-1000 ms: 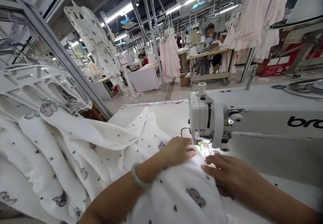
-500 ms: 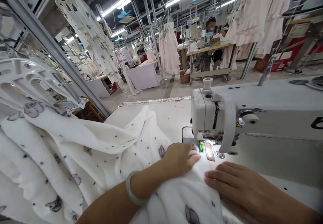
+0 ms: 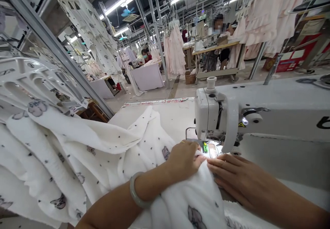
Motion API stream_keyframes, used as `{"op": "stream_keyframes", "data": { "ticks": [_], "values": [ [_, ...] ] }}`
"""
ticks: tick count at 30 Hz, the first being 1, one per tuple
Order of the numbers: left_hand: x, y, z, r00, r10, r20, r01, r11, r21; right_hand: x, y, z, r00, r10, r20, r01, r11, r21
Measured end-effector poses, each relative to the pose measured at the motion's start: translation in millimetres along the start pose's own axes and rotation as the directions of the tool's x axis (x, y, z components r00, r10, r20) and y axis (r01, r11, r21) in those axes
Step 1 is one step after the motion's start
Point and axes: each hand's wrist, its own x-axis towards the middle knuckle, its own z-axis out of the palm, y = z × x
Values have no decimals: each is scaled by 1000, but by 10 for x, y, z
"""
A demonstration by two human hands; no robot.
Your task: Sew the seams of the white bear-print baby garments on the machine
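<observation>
My left hand (image 3: 183, 158), with a pale bangle at its wrist, pinches a folded edge of white fleecy fabric (image 3: 165, 132) just left of the needle area. The fabric carries small dark dots and grey animal prints. My right hand (image 3: 237, 177) lies with its fingers stretched out on the fabric's right side, fingertips almost meeting my left fingers; its thumb is hidden. Right in front of both hands stands the white sewing machine (image 3: 211, 112), its lamp lighting the stitching spot. A small green part (image 3: 205, 147) shows beside the presser foot, which is mostly hidden.
At left, similar printed cloth hangs from a white hanger rack (image 3: 31, 67) by a metal post (image 3: 56, 50). Beyond the table's taped far edge (image 3: 154, 102) are pink garments (image 3: 174, 46), other sewing tables (image 3: 216, 48) and two seated people.
My right hand has slid left and slightly forward, closer to my left fingers. My left hand keeps its pinch on the fabric, nearly in place. The camera view has shifted slightly.
</observation>
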Motion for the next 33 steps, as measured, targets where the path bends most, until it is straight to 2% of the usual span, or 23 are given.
{"op": "stream_keyframes", "data": {
  "ticks": [3,8,15,20,26,33],
  "values": [
    [-2,11,-12,999,5,-42,-4,1000,9,18,-22,-17,1000,20,-6,-20,999,45],
    [18,21,-15,998,-62,-15,61,998,-28,23,-39,-25,999,46,25,-47,997,56],
    [51,9,49,997,-64,-32,62,996,-69,43,-46,-59,997,34,62,-35,999,27],
    [136,-2,76,997,-45,-61,40,996,-81,26,-8,-37,999,36,31,-36,999,-8],
    [285,-34,79,997,-42,-66,41,999,-17,-1,65,-16,996,83,28,-82,996,-38],
    [309,-42,92,995,-47,-84,46,999,-8,23,65,-63,995,101,-7,-102,995,-20]
  ]
}}
